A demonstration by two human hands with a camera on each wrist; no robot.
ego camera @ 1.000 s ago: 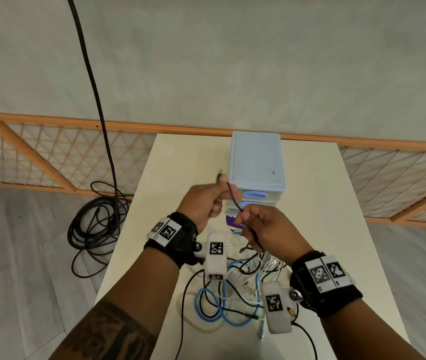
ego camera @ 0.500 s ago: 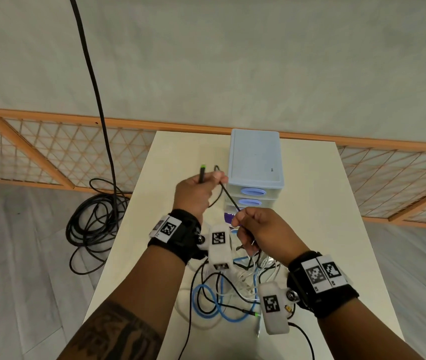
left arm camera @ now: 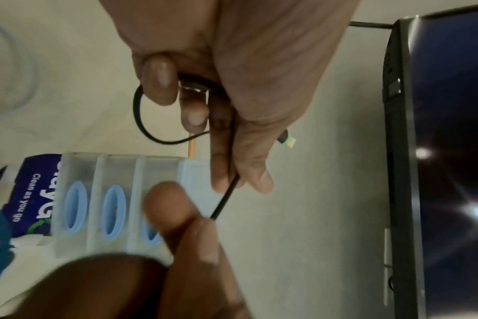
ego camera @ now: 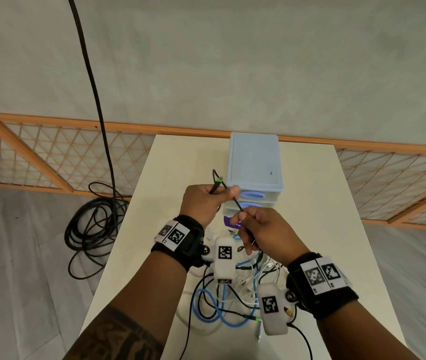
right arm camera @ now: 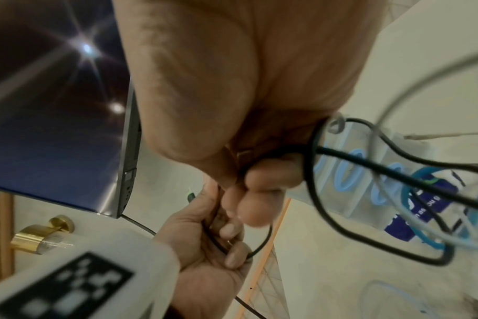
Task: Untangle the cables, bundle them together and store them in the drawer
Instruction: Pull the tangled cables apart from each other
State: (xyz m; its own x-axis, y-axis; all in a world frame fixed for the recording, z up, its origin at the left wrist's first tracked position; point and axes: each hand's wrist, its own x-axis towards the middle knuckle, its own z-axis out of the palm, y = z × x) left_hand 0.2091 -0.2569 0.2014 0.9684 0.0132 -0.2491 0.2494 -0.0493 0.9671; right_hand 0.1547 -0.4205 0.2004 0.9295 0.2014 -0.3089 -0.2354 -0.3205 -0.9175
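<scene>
A black cable (ego camera: 234, 201) with a green-tipped plug (ego camera: 218, 181) runs taut between my two hands above the table. My left hand (ego camera: 213, 194) grips its plug end, with a small loop (left arm camera: 142, 120) hanging from the curled fingers (left arm camera: 161, 79). My right hand (ego camera: 243, 216) pinches the same cable (right arm camera: 325, 194) lower down. Below my wrists lies a tangle of blue, white and black cables (ego camera: 228, 297). The light blue drawer unit (ego camera: 254, 162) stands just beyond my hands, its drawers (left arm camera: 109, 207) closed.
A purple packet (ego camera: 228, 221) lies at the foot of the drawer unit. The cream table (ego camera: 336, 229) ends near both my forearms. A thick black cable coil (ego camera: 92, 222) lies on the floor at left. An orange lattice fence (ego camera: 51, 157) runs behind.
My left hand swung left with the plug, then back right towards the drawer unit, and a small loop now stands above it. My right hand keeps its pinch on the cable.
</scene>
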